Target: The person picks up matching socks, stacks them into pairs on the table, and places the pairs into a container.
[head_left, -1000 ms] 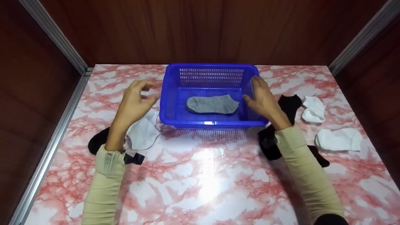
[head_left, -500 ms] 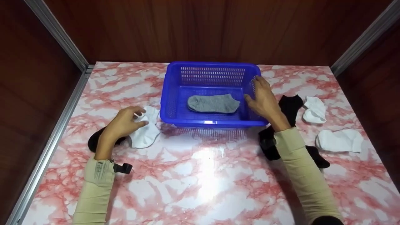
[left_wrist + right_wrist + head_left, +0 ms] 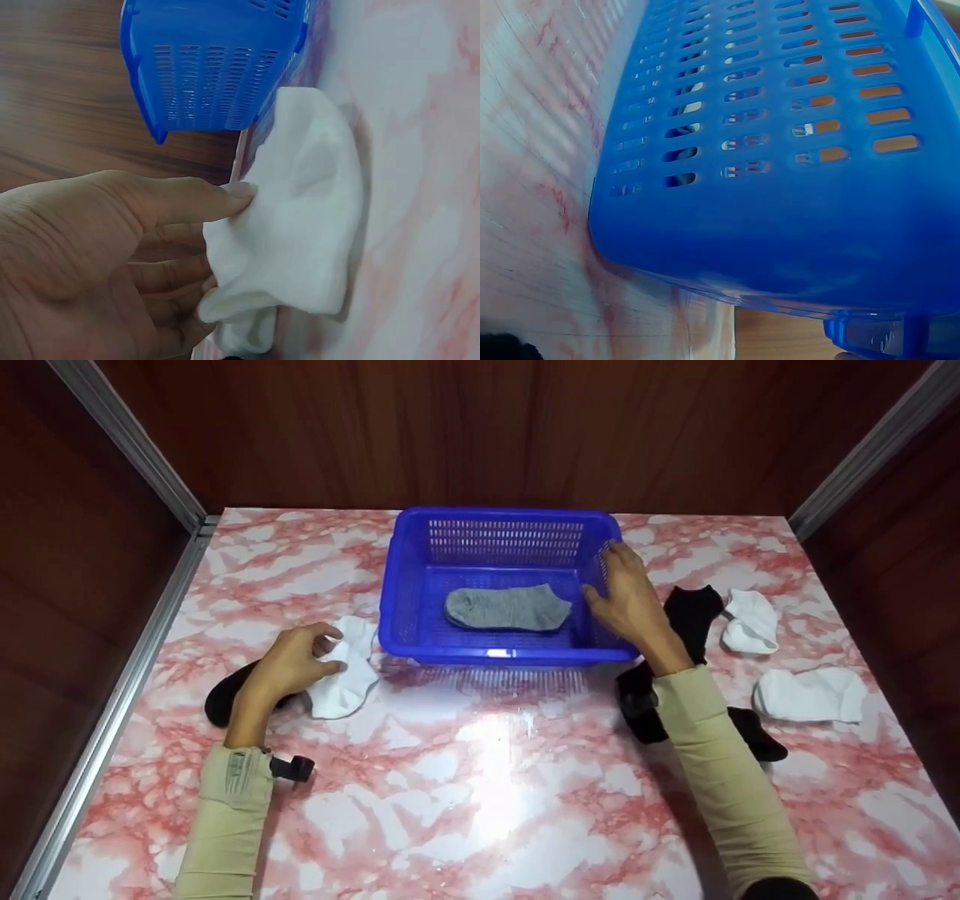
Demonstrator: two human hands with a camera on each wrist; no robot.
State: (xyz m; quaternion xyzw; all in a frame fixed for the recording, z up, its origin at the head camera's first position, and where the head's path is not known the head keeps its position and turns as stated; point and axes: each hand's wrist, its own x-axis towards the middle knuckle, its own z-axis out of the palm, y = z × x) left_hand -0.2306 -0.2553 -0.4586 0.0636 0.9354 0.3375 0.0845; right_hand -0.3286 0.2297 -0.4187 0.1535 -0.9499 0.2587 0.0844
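On the table at left, my left hand pinches the edge of a white sock. The left wrist view shows the thumb on the cloth of this white sock, the other fingers partly behind it. A black sock lies partly hidden under that hand and forearm. My right hand grips the right rim of a blue plastic basket, thumb on the inner side. Inside the basket lies a grey ankle sock. The right wrist view is filled by the slotted side of the basket.
Right of the basket lie black socks, partly covered by the right forearm. Farther right are a crumpled white sock and another white sock. Dark wood panels enclose the marbled table at the back and sides.
My left hand has come down and left from beside the basket to the white sock and has taken hold of its edge. The right hand has stayed on the basket rim.
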